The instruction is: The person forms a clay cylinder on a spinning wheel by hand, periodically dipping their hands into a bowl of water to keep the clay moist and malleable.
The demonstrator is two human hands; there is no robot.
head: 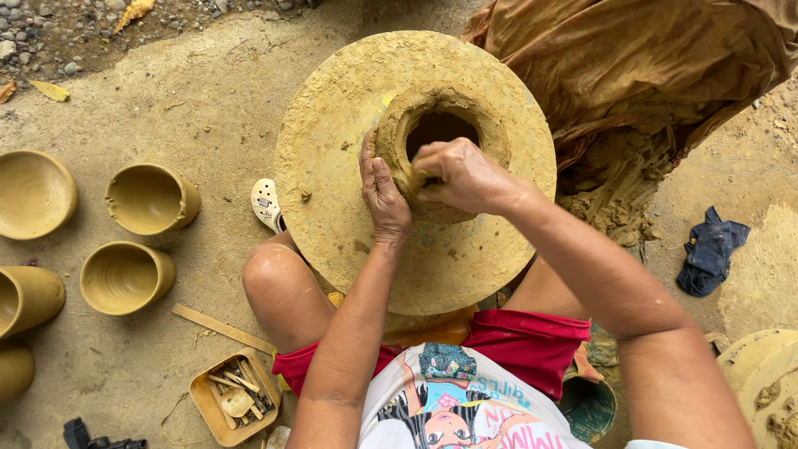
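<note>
Clay ring (391,141), rough and thick-walled with a dark hollow in the middle, sits at the centre of a round, clay-crusted wheel disc (332,208) between the person's knees. It looks wet and soft, so I judge it heavy for its size, easily dented, and best handled by the wall with support on both sides rather than lifted. The left hand (384,193) lies flat against the outside of the near wall, fingers together and pointing up along it. The right hand (460,175) is curled over the rim just beside those fingers, thumb and fingertips pinched on the wall; how far the fingertips reach inside is hidden.

Beyond the fingertips, past the far edge of the disc, a brown cloth (632,58) covers a lump of raw clay (619,195). Well off to the right hand's side lies a dark blue rag (709,249). Away from the left hand's side stand several finished pots (125,277) on the ground, open mouths up. Back toward the wrists and lower, a small tray of wooden tools (234,397) lies near a flat wooden stick (223,328).
</note>
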